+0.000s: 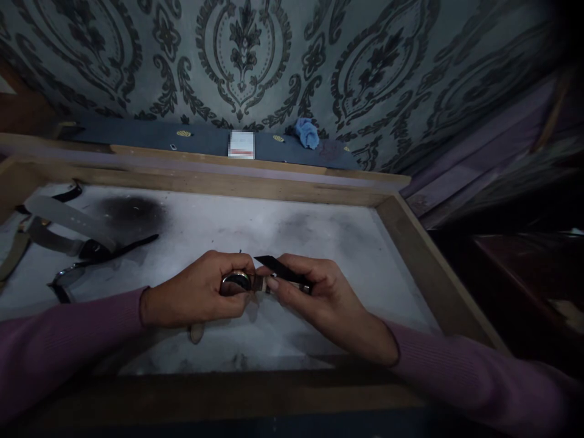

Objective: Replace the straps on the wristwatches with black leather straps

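Left hand point(201, 289) pinches a watch point(236, 282) over the wooden tray point(410, 255); right hand point(322, 286) grips a dark pointed strip point(279, 268). From where I stand, watch sits between them, nearer the left, long axis running crosswise toward the right.

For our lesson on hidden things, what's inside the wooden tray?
At its left lie a dark watch and a grey band; the left hand holds another watch over the pale floor. Whatever lies beneath that hand or the right hand is covered.

Watch dial point(236, 284) seemingly black; sleeves point(98, 322) mauve; wallpaper point(244, 52) dark-patterned grey
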`<action>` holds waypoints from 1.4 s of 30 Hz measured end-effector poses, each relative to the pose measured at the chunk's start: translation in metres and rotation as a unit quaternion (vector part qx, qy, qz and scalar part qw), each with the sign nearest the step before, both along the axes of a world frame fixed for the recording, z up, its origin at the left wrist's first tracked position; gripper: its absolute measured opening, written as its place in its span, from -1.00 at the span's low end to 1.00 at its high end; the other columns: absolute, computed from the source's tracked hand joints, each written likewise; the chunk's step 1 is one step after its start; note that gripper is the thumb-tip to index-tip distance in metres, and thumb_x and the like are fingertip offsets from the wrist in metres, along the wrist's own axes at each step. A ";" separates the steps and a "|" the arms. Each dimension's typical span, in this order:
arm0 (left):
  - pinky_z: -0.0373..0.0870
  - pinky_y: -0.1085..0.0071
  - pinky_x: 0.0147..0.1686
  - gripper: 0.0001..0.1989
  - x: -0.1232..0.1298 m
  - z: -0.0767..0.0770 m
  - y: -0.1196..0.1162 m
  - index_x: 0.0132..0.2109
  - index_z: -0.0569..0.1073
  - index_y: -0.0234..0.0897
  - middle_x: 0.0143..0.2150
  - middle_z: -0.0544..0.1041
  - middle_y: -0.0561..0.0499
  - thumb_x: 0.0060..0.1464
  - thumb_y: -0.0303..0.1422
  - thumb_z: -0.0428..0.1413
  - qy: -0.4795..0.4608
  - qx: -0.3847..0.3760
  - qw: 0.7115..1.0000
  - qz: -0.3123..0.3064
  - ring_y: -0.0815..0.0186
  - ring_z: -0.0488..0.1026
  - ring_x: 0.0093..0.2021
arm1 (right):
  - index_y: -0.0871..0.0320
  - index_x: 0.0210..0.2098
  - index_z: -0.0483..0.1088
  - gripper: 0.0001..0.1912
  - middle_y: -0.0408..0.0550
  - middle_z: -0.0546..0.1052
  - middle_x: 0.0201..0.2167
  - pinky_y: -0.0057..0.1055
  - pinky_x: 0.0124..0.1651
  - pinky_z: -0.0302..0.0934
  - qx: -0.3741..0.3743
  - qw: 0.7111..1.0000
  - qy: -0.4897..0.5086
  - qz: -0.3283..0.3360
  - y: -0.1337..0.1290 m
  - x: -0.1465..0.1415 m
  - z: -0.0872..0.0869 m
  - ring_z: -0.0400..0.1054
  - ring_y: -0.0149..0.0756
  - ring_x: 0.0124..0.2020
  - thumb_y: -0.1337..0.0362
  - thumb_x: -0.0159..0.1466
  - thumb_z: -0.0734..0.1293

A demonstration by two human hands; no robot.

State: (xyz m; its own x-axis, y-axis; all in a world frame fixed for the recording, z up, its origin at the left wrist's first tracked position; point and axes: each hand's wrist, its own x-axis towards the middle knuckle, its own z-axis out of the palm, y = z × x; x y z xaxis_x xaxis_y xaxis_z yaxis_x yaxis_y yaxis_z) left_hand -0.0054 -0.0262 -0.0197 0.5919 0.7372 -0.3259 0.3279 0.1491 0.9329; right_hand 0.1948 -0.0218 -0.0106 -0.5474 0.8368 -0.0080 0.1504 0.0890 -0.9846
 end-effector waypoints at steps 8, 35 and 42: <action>-0.01 0.56 -0.60 -0.87 0.002 0.001 0.001 -0.31 0.37 -0.30 -0.54 0.11 0.21 -0.09 -0.53 0.03 -0.010 -0.018 1.000 0.006 0.50 0.02 -0.57 | 0.21 -0.27 0.51 -0.84 -0.19 0.39 -0.53 -0.54 -0.48 0.09 0.012 1.000 0.004 0.011 0.001 0.001 0.000 0.13 -0.50 -0.54 0.34 0.25 0.28; 0.17 0.56 -0.55 -0.83 0.003 0.003 0.002 -0.26 0.39 -0.34 -0.62 0.30 0.17 0.14 -0.29 0.05 -0.090 -0.063 0.994 0.015 0.48 0.19 -0.59 | 0.20 -0.34 0.36 -0.83 -0.22 0.34 -0.50 -0.54 -0.46 0.04 -0.099 0.994 0.048 0.013 0.001 0.000 -0.001 0.12 -0.50 -0.50 0.23 0.18 0.39; 0.21 0.56 -0.53 -0.83 0.002 0.002 0.004 -0.29 0.40 -0.32 -0.61 0.34 0.16 0.11 -0.27 0.08 -0.098 -0.089 0.991 0.020 0.46 0.24 -0.58 | 0.24 -0.37 0.42 -0.77 -0.27 0.21 -0.62 -0.56 -0.55 -0.08 -0.139 0.990 0.040 0.004 0.002 0.001 -0.004 -0.01 -0.53 -0.59 0.20 0.11 0.44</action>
